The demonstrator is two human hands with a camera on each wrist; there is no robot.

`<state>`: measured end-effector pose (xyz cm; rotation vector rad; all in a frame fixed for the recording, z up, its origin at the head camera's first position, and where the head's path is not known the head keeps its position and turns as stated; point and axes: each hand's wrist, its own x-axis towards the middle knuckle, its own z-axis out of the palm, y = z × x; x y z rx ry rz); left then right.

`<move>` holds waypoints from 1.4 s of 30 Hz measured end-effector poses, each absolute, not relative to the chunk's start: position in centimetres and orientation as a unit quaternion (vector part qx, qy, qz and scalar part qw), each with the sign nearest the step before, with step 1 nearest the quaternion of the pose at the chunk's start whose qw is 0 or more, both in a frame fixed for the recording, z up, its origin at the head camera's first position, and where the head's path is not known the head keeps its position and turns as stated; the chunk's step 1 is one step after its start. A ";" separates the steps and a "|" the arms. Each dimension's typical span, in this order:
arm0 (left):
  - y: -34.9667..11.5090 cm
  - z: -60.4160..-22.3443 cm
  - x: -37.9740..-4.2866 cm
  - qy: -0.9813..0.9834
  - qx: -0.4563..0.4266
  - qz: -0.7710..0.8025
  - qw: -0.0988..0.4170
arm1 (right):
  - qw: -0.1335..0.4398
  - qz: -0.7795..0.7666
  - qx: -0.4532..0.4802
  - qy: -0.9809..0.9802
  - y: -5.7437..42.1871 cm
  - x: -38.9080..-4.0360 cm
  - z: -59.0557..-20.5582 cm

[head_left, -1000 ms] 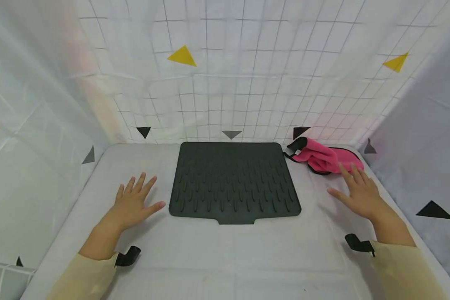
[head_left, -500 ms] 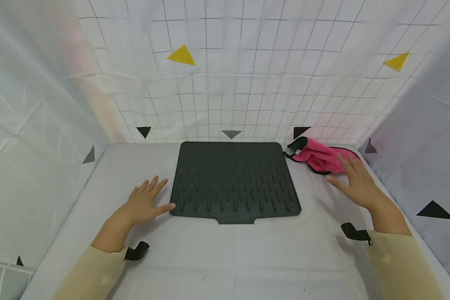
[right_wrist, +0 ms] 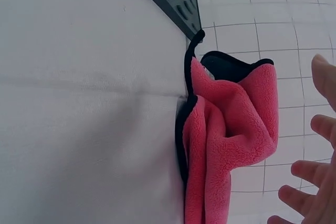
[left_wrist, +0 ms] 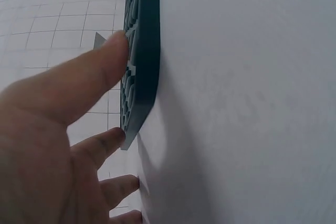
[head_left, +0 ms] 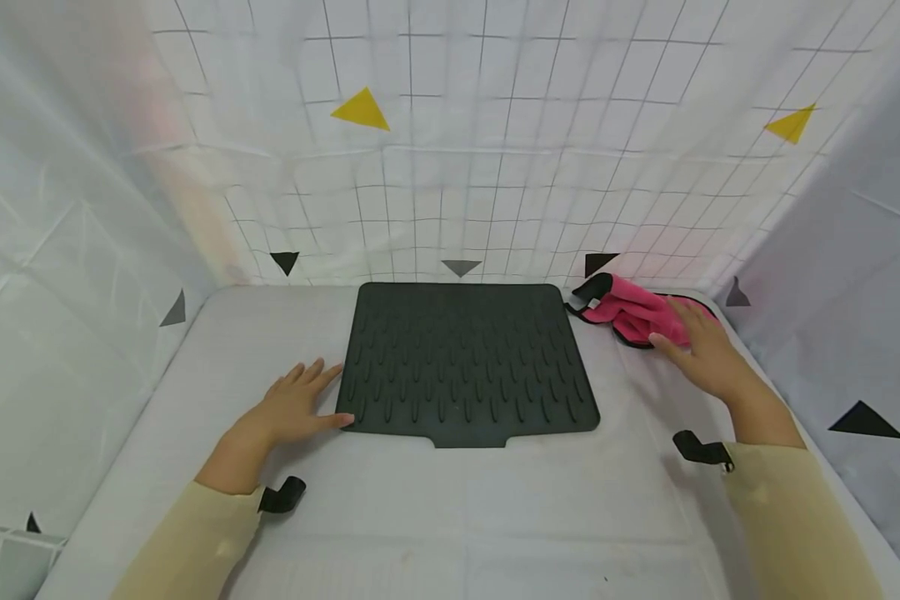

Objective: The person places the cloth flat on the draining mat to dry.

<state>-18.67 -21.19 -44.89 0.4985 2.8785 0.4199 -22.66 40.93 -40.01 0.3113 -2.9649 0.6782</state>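
Note:
A dark green, rectangular rubber-like mat (head_left: 465, 358) with rows of raised ridges and a front tab lies mid-table. My left hand (head_left: 288, 412) is at its left edge, fingers spread. The thumb reaches over the mat's front-left corner; in the left wrist view, the thumb and index fingertip of that hand (left_wrist: 58, 114) meet the mat's rim (left_wrist: 147, 40). At the back right lies a crumpled pink cloth (head_left: 633, 308) with black edging. My right hand (head_left: 708, 358) hovers over its right part with fingers spread. The right wrist view shows a gap between hand and cloth (right_wrist: 241, 124).
A white sheet covers the table (head_left: 450, 508). White curtain walls stand behind and at both sides, the back one (head_left: 457, 192) with a grid and triangle markers. The cloth's left end lies close to the mat's back-right corner.
My left hand has moved right, from beside the mat to its left edge. The right hand has moved slightly forward and left, further over the pink cloth. Mat and cloth have stayed put.

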 end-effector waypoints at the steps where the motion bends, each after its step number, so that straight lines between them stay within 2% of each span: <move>1: -21.2 -44.9 -18.6 0.971 0.167 0.141 0.095 | 0.051 0.222 0.104 -0.968 41.0 -22.9 -40.0; 6: -21.0 -44.8 -18.6 0.972 0.170 0.132 0.092 | 0.084 0.239 0.106 -0.962 41.5 -23.7 -40.1; 17: -21.3 -45.0 -18.6 0.972 0.175 0.127 0.089 | 0.075 0.255 0.051 -0.963 42.1 -25.4 -40.8; 29: -21.2 -44.8 -18.6 0.972 0.175 0.129 0.090 | 0.105 0.267 0.036 -0.957 41.9 -26.4 -42.6; 42: -21.2 -44.6 -18.5 0.973 0.172 0.122 0.093 | 0.111 0.252 -0.014 -0.961 41.1 -27.2 -42.6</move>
